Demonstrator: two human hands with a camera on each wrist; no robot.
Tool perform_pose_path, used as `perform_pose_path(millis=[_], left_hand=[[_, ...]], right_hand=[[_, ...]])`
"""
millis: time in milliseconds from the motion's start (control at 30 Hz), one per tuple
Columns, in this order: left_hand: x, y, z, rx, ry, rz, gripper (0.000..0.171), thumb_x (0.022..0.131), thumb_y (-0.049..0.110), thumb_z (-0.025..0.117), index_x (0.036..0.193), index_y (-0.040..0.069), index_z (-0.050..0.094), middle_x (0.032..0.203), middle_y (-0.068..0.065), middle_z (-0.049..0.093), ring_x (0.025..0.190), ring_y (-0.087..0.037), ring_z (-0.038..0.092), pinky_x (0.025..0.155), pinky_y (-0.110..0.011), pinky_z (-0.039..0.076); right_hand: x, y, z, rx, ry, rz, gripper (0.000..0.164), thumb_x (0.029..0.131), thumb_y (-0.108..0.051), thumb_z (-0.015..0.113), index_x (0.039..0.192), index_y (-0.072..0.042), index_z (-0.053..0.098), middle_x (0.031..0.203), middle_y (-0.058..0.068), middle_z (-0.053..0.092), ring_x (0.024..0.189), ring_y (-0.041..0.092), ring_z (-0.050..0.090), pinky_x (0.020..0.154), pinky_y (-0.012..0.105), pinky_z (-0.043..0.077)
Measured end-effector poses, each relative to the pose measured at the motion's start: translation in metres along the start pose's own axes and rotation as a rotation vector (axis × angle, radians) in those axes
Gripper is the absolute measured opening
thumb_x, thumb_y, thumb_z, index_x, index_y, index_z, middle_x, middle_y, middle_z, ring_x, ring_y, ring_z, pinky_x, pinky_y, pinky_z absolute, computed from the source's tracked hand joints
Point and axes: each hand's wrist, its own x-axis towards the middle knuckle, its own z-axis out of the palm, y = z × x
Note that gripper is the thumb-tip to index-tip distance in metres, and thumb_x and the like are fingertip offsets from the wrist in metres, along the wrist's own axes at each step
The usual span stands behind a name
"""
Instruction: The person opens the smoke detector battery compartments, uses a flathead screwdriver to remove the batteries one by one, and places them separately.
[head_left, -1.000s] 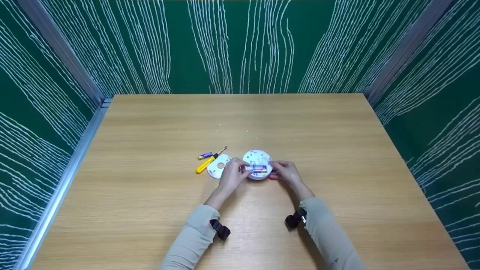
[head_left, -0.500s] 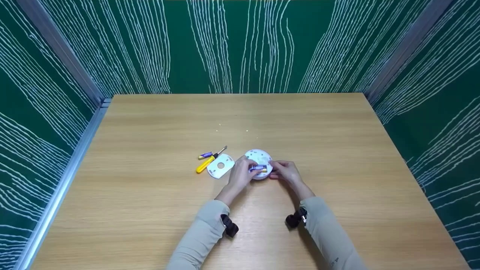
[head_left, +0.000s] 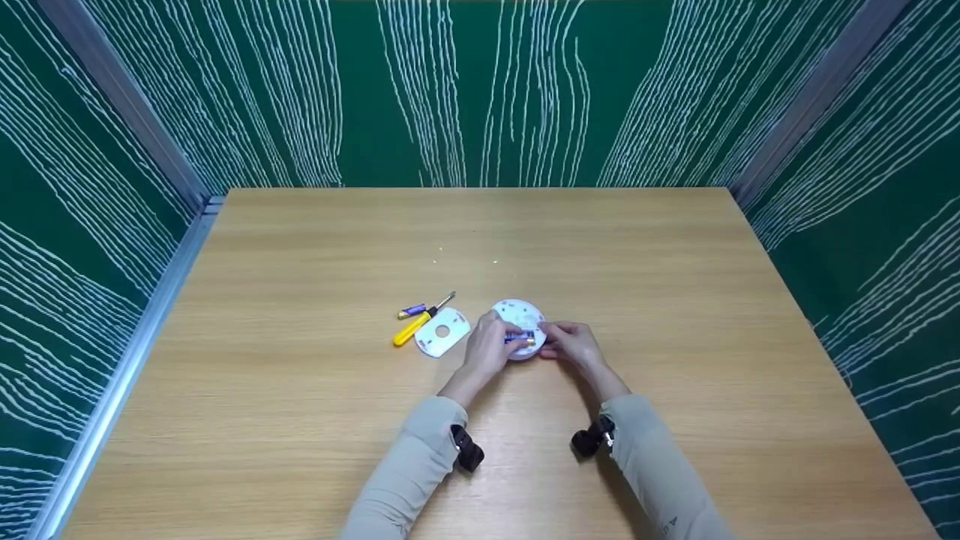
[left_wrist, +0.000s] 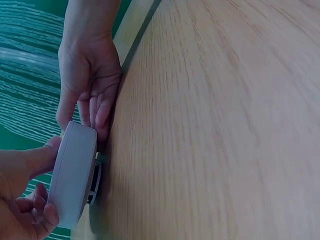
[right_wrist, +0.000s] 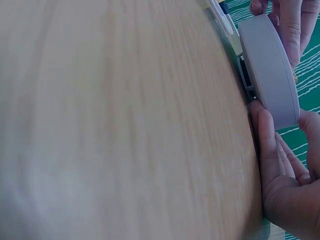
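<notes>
A round white smoke detector is held just above the table, its battery side facing up. Blue-and-gold batteries lie in its middle. My left hand grips the detector's left side: the fingers are at the rim while the thumb presses on the batteries. On the opposite side, my right hand pinches the rim, thumb on top and fingers beneath. Both wrist views show the thick side wall of the detector and a dark slotted part under it. The left hand covers part of the top face.
Left of the detector lie a white mounting plate with a central hole, a yellow-handled screwdriver overlapping it, and a loose battery. Small pale bits dot the wooden table farther back. Green walls with white lines stand around it.
My left hand has moved right, farther over the detector, uncovering the mounting plate and hiding more of the batteries. The detector has shifted very slightly right; my right hand keeps its hold.
</notes>
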Motion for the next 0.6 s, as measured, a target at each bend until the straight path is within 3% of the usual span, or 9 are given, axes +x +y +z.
perform_pose_path(millis=[267, 567, 600], left_hand=[[0.000, 0.002, 0.001, 0.002, -0.021, -0.018, 0.021, 0.074, 0.030, 0.069, 0.089, 0.015, 0.072, 0.088, -0.002, 0.053, 0.088, -0.018, 0.049, 0.076, -0.027, 0.042], [0.001, -0.001, 0.003, -0.018, 0.012, 0.007, 0.016, 0.073, 0.027, 0.071, 0.083, 0.015, 0.073, 0.087, -0.002, 0.055, 0.088, -0.019, 0.050, 0.077, -0.027, 0.042], [0.005, -0.010, 0.014, -0.022, 0.023, 0.019, 0.016, 0.072, 0.029, 0.071, 0.082, 0.016, 0.073, 0.088, -0.001, 0.055, 0.088, -0.018, 0.050, 0.077, -0.027, 0.041]], right_hand=[[0.000, -0.001, 0.000, -0.005, 0.014, 0.014, 0.036, 0.085, -0.009, 0.056, 0.110, 0.016, 0.051, 0.074, 0.009, 0.061, 0.060, 0.014, 0.061, 0.059, 0.025, 0.052], [0.000, -0.001, 0.000, -0.009, -0.019, -0.003, 0.037, 0.085, -0.009, 0.056, 0.111, 0.017, 0.050, 0.075, 0.008, 0.061, 0.060, 0.013, 0.061, 0.057, 0.024, 0.052], [0.000, -0.001, 0.000, -0.008, -0.019, -0.002, 0.037, 0.085, -0.009, 0.056, 0.111, 0.017, 0.050, 0.075, 0.008, 0.061, 0.060, 0.014, 0.061, 0.057, 0.024, 0.052]])
